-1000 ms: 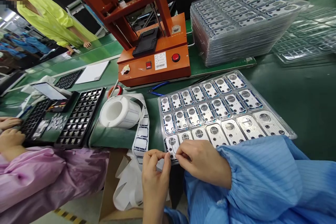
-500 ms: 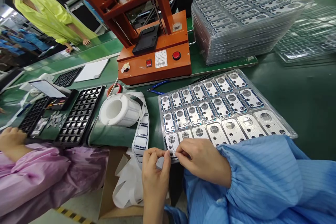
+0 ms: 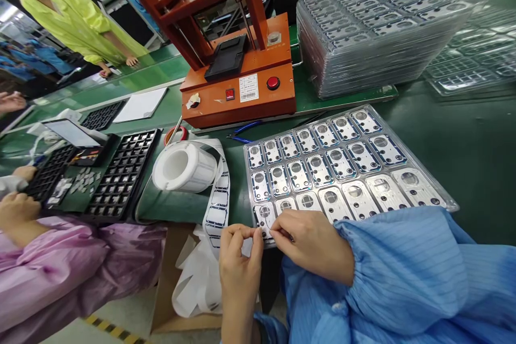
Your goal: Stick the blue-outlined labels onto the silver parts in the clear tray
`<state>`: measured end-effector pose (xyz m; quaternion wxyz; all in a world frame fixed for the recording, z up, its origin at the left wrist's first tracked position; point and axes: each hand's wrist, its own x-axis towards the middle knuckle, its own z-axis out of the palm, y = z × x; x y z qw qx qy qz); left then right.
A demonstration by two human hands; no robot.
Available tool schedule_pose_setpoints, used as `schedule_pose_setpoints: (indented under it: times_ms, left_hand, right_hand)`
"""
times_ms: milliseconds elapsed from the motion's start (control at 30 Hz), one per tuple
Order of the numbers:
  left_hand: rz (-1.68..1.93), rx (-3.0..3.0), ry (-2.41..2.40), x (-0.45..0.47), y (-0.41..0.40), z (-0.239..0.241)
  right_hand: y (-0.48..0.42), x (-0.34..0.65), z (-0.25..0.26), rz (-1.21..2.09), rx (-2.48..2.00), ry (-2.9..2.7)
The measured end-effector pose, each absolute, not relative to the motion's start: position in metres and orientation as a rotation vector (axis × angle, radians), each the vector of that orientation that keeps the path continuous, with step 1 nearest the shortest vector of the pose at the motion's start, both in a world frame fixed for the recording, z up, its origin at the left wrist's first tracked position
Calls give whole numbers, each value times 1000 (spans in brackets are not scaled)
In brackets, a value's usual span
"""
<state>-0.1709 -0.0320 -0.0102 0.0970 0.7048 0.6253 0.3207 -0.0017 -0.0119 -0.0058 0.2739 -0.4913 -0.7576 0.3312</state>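
My left hand and my right hand meet at the near left corner of a clear tray that holds rows of metal plates. Both hands pinch with thumb and fingertips at something small and thin over the corner plate; I cannot make out what it is. Many plates carry a blue outline, while those in the near row look bare. A white roll of backing tape with blue-outlined stickers trails off the table edge just left of my left hand.
An orange press stands behind the tray, with blue-handled pliers in front of it. Stacked clear trays fill the back right. A person in a pink sleeve works at black trays on the left; another in yellow stands behind.
My hands stay pinched together at the tray corner, barely shifting. The neighbour's hands on the left have moved over the black trays.
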Motion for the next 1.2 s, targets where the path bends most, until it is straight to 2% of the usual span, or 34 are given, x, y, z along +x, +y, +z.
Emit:
schedule_pose_setpoints:
  times_ms: [933,1200]
  left_hand:
    - [889,2107,1839,-167,-34,-5]
    - [810,2059,1760,-171,-33,-6]
  right_hand:
    - [-10,-1,-1,860,-1409,-2167]
    - [-5,3,0,943,-1374,-2136]
